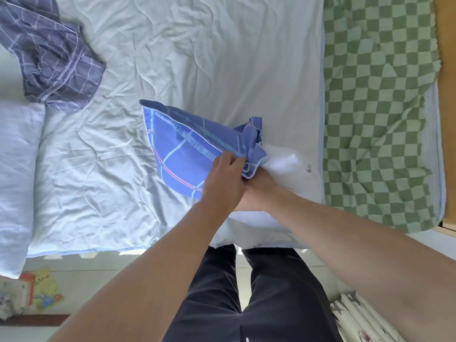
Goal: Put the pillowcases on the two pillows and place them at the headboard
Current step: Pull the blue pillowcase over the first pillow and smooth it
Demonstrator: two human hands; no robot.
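A blue pillowcase [182,154] with pale stripes and lettering lies partly over a white pillow [283,164] near the bed's front edge. My left hand [224,178] pinches the pillowcase's open hem. My right hand [256,193] sits under the left one, its fingers hidden in the bunched opening against the pillow. A second pillowcase [54,58], grey-purple with a check pattern, lies crumpled at the upper left. Another white pillow [17,169] rests along the left edge of the bed.
The pale bed sheet [172,58] is wrinkled. A green checked blanket [380,107] covers the right side beside a wooden edge [447,70]. Books [42,287] lie on the floor at lower left, patterned fabric [357,319] at lower right.
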